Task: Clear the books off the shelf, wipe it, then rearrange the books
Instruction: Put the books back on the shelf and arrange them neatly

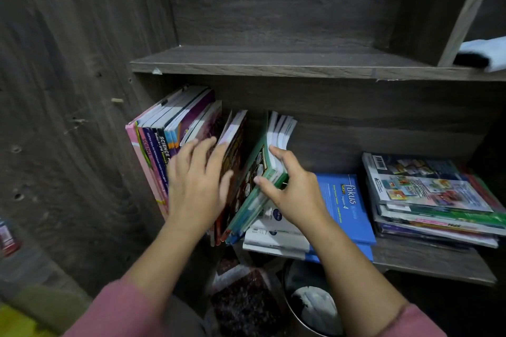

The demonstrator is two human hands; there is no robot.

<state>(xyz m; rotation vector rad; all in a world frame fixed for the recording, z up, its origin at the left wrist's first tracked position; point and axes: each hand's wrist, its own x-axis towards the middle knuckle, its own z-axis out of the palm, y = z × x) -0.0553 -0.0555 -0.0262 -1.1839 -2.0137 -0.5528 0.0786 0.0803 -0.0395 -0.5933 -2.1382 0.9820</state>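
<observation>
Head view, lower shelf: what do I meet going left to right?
Pink upright book → row of upright textbooks → left hand → leaning green-covered book → right hand gripping it → flat blue fokus book → flat stack of colourful books.

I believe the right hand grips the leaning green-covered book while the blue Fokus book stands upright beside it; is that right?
Not quite: the head view shows the blue Fokus book lying flat on the dark wooden shelf; the right hand does grip the leaning green-covered book.
</observation>
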